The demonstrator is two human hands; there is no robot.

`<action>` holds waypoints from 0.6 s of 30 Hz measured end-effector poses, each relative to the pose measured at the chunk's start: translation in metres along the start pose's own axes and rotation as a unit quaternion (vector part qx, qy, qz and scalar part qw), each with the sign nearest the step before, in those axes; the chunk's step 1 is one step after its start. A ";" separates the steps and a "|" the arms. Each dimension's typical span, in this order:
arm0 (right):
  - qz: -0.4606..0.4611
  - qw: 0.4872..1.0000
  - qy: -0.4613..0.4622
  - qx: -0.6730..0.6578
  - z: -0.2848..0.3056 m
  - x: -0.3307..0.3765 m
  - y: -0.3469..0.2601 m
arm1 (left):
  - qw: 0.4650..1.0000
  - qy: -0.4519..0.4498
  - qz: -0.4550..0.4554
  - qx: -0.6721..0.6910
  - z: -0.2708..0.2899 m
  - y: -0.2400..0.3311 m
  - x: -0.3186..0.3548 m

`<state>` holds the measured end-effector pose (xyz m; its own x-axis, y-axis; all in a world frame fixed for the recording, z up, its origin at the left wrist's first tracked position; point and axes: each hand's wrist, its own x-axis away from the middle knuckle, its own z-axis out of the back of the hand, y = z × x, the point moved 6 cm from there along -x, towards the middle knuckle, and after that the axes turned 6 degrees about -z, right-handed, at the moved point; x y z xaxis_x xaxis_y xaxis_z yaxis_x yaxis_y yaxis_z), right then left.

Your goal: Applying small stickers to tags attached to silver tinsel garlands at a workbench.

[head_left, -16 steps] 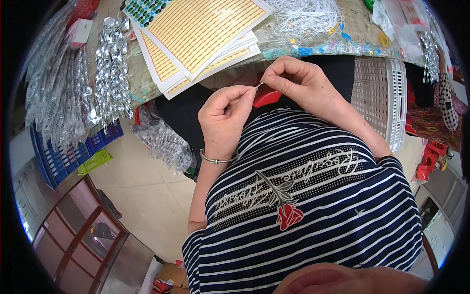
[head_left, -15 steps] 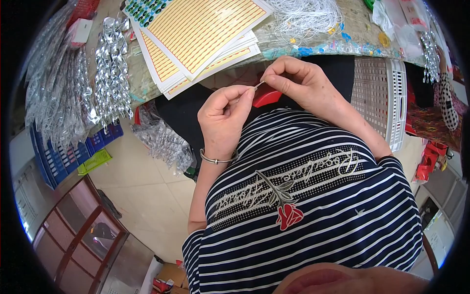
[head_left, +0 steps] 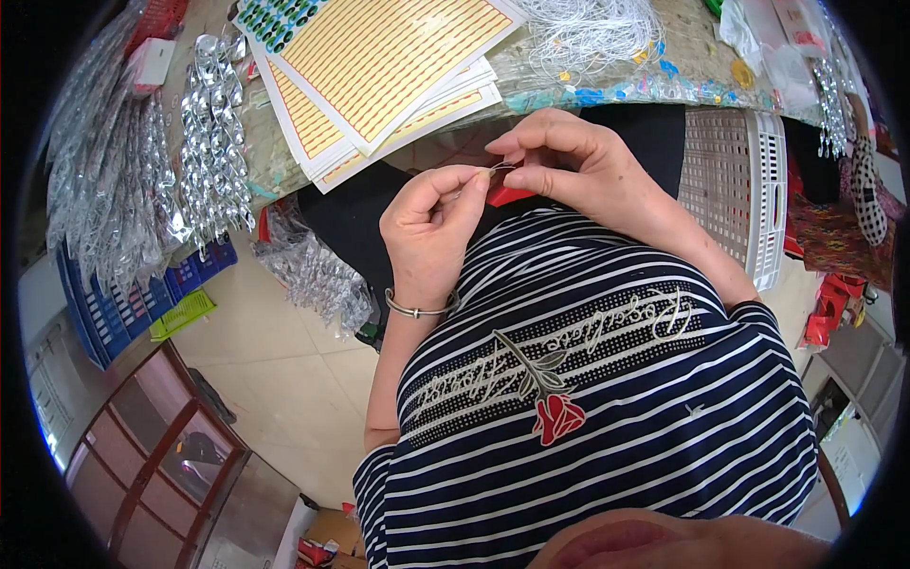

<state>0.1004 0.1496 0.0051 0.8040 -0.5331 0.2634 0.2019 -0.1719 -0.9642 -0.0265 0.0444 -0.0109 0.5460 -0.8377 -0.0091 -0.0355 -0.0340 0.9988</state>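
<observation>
Just beyond my lap, my left hand (head_left: 431, 213) pinches a thin pale string (head_left: 500, 167) between thumb and forefinger. A short bit of it sticks out to the right, seemingly bent into a small loop. My right hand (head_left: 578, 161) is close beside it, thumb and forefinger parted around the string's free part; whether the thumb touches it I cannot tell. Above the hands, on the table (head_left: 531, 106), lie sticker sheets (head_left: 398, 66) with yellow and red stripes. A loose heap of white string (head_left: 592, 38) is to their right.
Twisted silver foil strips (head_left: 213, 133) and plastic-wrapped bundles (head_left: 109, 190) hang over the table's left side. Below them are a blue basket (head_left: 90, 318) and a green one (head_left: 185, 315). A white plastic basket (head_left: 735, 190) stands right of my lap, near something red (head_left: 507, 194).
My right hand's thumb and forefinger have parted, letting go of the string they pinched. My left hand keeps its pinch and has barely moved.
</observation>
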 end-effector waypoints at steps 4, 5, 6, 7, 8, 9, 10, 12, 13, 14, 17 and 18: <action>0.063 0.995 0.026 0.069 0.001 -0.001 -0.007 | 0.999 -0.008 0.026 0.021 -0.001 -0.001 0.001; 0.063 0.995 0.025 0.070 0.001 -0.001 -0.007 | 0.999 -0.008 0.026 0.021 -0.001 0.000 0.001; 0.063 0.994 0.025 0.084 0.002 -0.001 -0.007 | 0.999 -0.009 0.027 0.025 -0.002 0.000 0.001; 0.062 0.993 0.024 0.098 0.003 -0.001 -0.007 | 0.999 -0.011 0.028 0.028 -0.003 0.000 0.001; 0.063 0.993 0.024 0.098 0.003 0.000 -0.007 | 0.999 -0.011 0.027 0.028 -0.002 0.000 0.001; 0.069 0.991 0.023 0.109 0.003 0.000 -0.008 | 0.999 -0.014 0.029 0.026 -0.003 -0.001 0.001; 0.075 0.990 0.023 0.120 0.003 0.001 -0.009 | 0.999 -0.017 0.032 0.025 -0.003 -0.001 0.001; 0.066 0.991 0.026 0.110 0.003 0.002 -0.011 | 0.999 -0.015 0.033 0.026 -0.003 -0.001 0.001; 0.056 0.993 0.030 0.101 0.003 0.002 -0.011 | 0.999 -0.013 0.036 0.028 -0.003 -0.002 0.000; 0.056 0.993 0.029 0.101 0.003 0.002 -0.012 | 0.999 -0.012 0.036 0.028 -0.002 -0.002 0.000; 0.049 0.995 0.028 0.084 0.003 0.001 -0.012 | 0.999 -0.017 0.038 0.032 -0.003 -0.001 0.000; 0.066 0.993 0.038 0.089 0.003 0.001 -0.012 | 0.998 -0.018 0.043 0.039 -0.004 -0.001 0.000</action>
<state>0.1008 0.1537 0.0169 0.7873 -0.6027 0.1297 0.1986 0.0488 -0.9789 -0.0232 0.0462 -0.0121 0.5071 -0.8587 0.0741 -0.1465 -0.0012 0.9892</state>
